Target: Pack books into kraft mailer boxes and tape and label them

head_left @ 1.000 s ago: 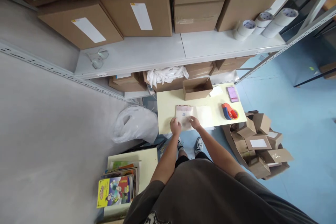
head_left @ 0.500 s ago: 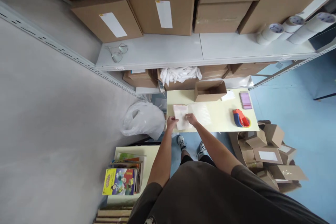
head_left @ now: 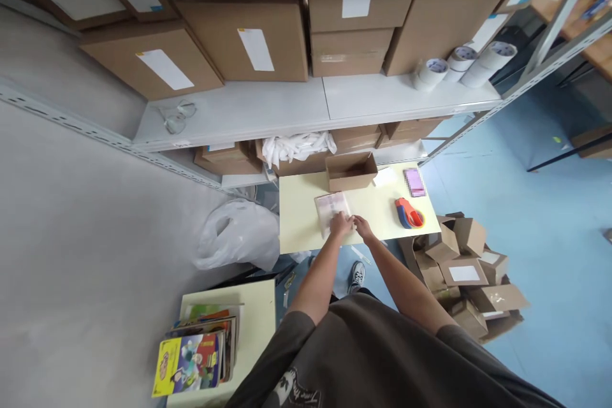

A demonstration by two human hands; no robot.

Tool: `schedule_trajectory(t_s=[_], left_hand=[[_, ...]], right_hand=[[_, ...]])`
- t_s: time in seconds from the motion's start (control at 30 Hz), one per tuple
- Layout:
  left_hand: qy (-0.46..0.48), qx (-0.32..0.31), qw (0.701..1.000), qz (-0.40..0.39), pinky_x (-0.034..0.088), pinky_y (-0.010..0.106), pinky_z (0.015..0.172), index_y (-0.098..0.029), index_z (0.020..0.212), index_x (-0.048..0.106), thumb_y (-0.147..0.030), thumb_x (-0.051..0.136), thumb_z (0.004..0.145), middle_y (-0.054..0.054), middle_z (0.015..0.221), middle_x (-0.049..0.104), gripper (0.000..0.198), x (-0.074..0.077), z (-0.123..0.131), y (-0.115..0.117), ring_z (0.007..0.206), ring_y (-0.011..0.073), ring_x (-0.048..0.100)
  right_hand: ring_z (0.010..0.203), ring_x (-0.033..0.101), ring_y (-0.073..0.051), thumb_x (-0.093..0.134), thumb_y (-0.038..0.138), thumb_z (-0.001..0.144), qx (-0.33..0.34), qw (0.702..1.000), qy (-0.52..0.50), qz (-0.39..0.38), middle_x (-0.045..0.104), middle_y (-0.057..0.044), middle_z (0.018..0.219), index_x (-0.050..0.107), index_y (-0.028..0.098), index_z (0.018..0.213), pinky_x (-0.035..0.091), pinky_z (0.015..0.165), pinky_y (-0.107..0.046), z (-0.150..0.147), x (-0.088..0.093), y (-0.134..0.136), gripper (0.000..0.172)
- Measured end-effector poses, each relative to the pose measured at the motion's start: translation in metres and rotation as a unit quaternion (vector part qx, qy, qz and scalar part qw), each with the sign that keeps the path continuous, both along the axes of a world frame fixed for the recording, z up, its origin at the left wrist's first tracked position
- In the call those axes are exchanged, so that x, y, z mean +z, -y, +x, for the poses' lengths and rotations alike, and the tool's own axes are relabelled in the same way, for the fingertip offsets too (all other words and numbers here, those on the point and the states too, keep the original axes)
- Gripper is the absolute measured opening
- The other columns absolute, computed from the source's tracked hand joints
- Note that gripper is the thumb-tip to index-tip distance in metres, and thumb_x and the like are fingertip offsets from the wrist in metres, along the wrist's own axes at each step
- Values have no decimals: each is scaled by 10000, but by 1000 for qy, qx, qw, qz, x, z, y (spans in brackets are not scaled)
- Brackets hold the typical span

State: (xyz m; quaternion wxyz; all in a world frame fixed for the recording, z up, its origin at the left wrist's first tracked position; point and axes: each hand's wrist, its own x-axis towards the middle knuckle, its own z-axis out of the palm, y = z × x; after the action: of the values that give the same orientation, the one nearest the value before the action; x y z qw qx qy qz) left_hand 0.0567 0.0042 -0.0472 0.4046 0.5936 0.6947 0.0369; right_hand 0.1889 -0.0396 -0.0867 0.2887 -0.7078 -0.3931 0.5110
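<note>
A flat printed packet in a clear bag [head_left: 329, 206] lies on the small pale yellow table [head_left: 301, 226]. My left hand [head_left: 341, 225] rests over the packet's near right corner with its fingers curled onto it. My right hand [head_left: 364, 228] is beside it, fingertips pinched at the same right edge of the bag and touching the left hand. The bag's edge under the fingers is hidden. Just behind the packet stands an open cardboard box [head_left: 351, 170].
A red and blue tape dispenser [head_left: 408, 214], a purple item [head_left: 414, 182] and a white slip [head_left: 385, 176] lie on the table's right side. Small cardboard boxes [head_left: 466, 268] pile on the floor at right. A white plastic bag [head_left: 236, 236] and stacked books [head_left: 194, 357] sit at left. Shelves with large cartons [head_left: 243, 44] and tape rolls [head_left: 461, 64] stand behind.
My left hand has crossed from the packet's left edge to its right corner, beside my right hand. The clear flap that lay spread to the packet's right no longer shows.
</note>
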Motion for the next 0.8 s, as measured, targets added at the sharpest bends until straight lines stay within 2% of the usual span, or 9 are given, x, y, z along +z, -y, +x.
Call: schedule_trajectory(t_s=[0.07,0.13,0.2,0.27,0.37,0.47,0.53,0.63,0.8], left_hand=[[-4,-43,999,-6,424,419,1105,-151,1236,692,-431,688,938,244,1430,627,409,-9,11,3,1344,364,593],[7,-52,999,9,415,412,1138,-157,1224,722,-363,637,962,220,1414,649,344,-15,7,6,1338,338,600],[26,-28,999,35,422,375,1155,-186,1249,736,-291,587,976,169,1382,688,328,-17,-7,9,1326,290,617],[33,27,997,70,414,344,1182,-207,1290,735,-229,569,962,136,1384,701,368,-18,-28,14,1365,258,600],[49,148,986,62,441,346,1174,-195,1338,723,-207,595,922,130,1387,711,436,-20,-61,23,1393,262,595],[163,231,959,-9,518,358,1084,-182,1327,729,-250,660,887,114,1259,780,450,-23,-87,34,1262,267,694],[226,260,938,-31,538,371,1063,-156,1308,740,-260,689,873,124,1217,798,450,-25,-103,40,1205,274,726],[251,297,921,-32,522,385,1110,-106,1325,734,-220,691,872,174,1327,759,469,-24,-128,44,1275,298,701],[252,293,922,0,458,449,1213,-144,1357,732,-247,706,888,170,1442,697,481,-29,-180,34,1404,323,621]], right_hand=[[1288,683,-320,581,514,952,-26,999,26,-20,764,-144,1327,764,206,1252,536,1094,-459,25,-2,11,468],[1345,652,-323,604,469,954,-33,998,35,-33,728,-164,1399,756,190,1276,494,1153,-464,41,-3,14,453],[1365,642,-323,608,454,954,-25,999,28,-35,714,-170,1423,749,182,1300,480,1174,-473,46,-4,11,462],[1372,639,-326,619,464,942,-13,999,15,-32,716,-156,1425,744,198,1323,478,1180,-496,41,-7,3,482],[1366,642,-344,646,506,907,5,1000,-11,-24,737,-126,1398,754,228,1326,472,1183,-534,22,-14,-8,515],[1373,632,-362,708,548,841,-7,998,-55,-21,756,-110,1366,792,244,1255,442,1209,-544,0,-23,-13,520],[1374,627,-376,743,562,798,-14,997,-78,-23,763,-118,1350,814,241,1194,421,1222,-553,-15,-27,-14,515],[1333,652,-392,764,590,758,3,996,-87,-28,784,-150,1283,828,216,1119,429,1205,-574,-42,-29,-16,523],[1246,689,-384,805,650,704,40,994,-101,-10,819,-126,1142,833,233,1031,458,1162,-576,-95,-28,-37,530]])
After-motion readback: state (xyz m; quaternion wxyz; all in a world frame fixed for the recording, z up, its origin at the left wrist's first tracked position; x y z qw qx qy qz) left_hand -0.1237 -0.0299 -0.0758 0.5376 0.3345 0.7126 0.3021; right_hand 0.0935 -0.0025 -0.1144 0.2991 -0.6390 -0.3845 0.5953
